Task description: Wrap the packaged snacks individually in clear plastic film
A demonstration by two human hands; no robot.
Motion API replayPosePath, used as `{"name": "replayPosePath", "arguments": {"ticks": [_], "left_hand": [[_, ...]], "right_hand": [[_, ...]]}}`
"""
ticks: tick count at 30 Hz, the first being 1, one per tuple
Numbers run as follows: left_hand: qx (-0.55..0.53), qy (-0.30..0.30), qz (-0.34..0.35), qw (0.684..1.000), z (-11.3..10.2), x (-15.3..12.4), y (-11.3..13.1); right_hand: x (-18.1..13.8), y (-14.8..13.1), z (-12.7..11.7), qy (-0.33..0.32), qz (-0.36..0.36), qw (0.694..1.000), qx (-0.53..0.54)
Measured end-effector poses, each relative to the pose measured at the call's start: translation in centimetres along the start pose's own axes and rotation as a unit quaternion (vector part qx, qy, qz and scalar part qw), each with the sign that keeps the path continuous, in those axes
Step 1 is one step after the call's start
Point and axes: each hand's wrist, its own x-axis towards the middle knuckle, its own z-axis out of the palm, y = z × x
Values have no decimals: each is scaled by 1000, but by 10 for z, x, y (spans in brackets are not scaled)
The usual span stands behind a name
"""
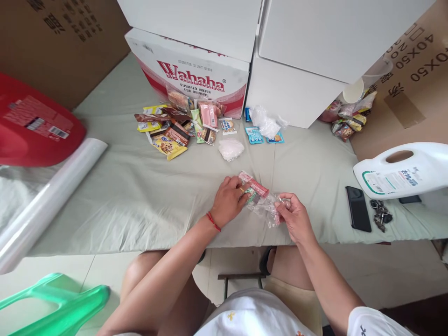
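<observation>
Near the front of the cloth-covered table, my left hand [227, 198] closes its thumb and fingers on a clear plastic bag [271, 207] around the snack packets. A red and pink packet [257, 185] lies beyond its fingertips, and part of a green packet [250, 196] shows under them. My right hand [296, 217] pinches the right end of the crinkled bag between thumb and fingers. How far the packets sit inside the film is hard to tell. Just beyond lies a crumpled white plastic bag [231, 149].
A heap of wrapped snacks [175, 130] lies before the Wahaha carton [196, 74]. Blue packets [254, 135] lie by another crumpled bag [266, 122]. At right are a white jug [406, 170], phone [358, 208] and keys [381, 214]; at left, a plastic film roll [52, 200] and red container [38, 123].
</observation>
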Motion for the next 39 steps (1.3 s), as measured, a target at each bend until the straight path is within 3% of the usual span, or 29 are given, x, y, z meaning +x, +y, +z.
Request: {"name": "replayPosePath", "arguments": {"ticks": [4,11,16,20,25,27,29,32,36,39], "left_hand": [[24,-11,9,1000,-3,0,4],[-15,-42,36,998,-7,3,2],[-77,-24,48,996,-5,4,-4],[-176,17,2,984,-6,-1,-6],[-339,85,-110,931,-8,-6,7],[-301,123,-154,933,-3,-5,16],[-195,154,-185,951,5,-4,22],[-49,142,-198,969,15,-3,25],[5,142,-214,966,17,-6,19],[24,172,-237,956,16,-6,17]], "right_hand": [[-2,-14,17,-54,-29,998,-25],[38,-42,39,-154,48,982,93],[67,-42,45,-216,79,971,71],[80,-40,49,-221,76,971,55],[71,-38,54,-193,59,978,52],[64,-36,57,-184,51,981,48],[59,-35,59,-176,45,982,44],[57,-34,60,-177,38,982,57],[63,-32,57,-183,42,981,55],[72,-29,53,-133,-6,989,-60]]}}
